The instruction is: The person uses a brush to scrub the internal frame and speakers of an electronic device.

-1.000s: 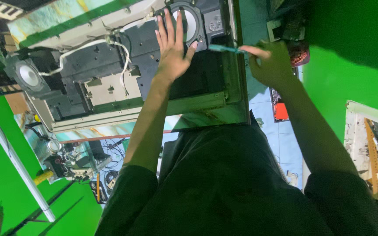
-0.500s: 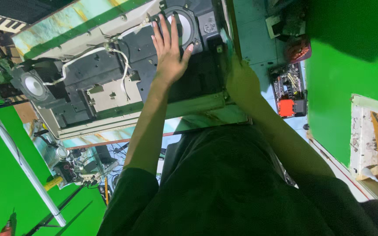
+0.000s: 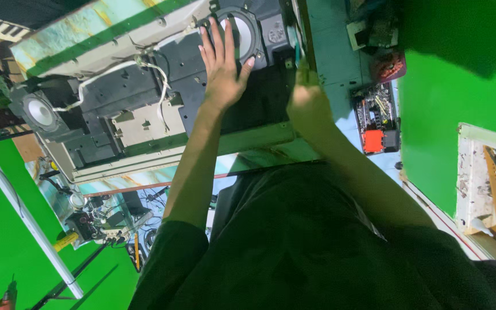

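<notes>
An opened flat electronic chassis (image 3: pixel 144 109) lies in front of me, with dark plastic inside, white wires (image 3: pixel 144 69) and a metal plate (image 3: pixel 144 123). My left hand (image 3: pixel 222 69) rests flat, fingers spread, on the round grey speaker (image 3: pixel 245 28) at its upper right corner. My right hand (image 3: pixel 308 103) is closed around a teal-handled screwdriver (image 3: pixel 297 53), which points at the chassis's right edge. A second round speaker (image 3: pixel 40 112) sits at the left end.
A red and black tool case (image 3: pixel 374 123) lies on the blue surface to the right. Loose electronic parts and cables (image 3: pixel 96 221) are piled at lower left beside a white pole (image 3: pixel 24 218). Green backdrop surrounds everything.
My right hand has moved left with the screwdriver, from out at the right in to the chassis's right edge. My left hand has stayed on the speaker.
</notes>
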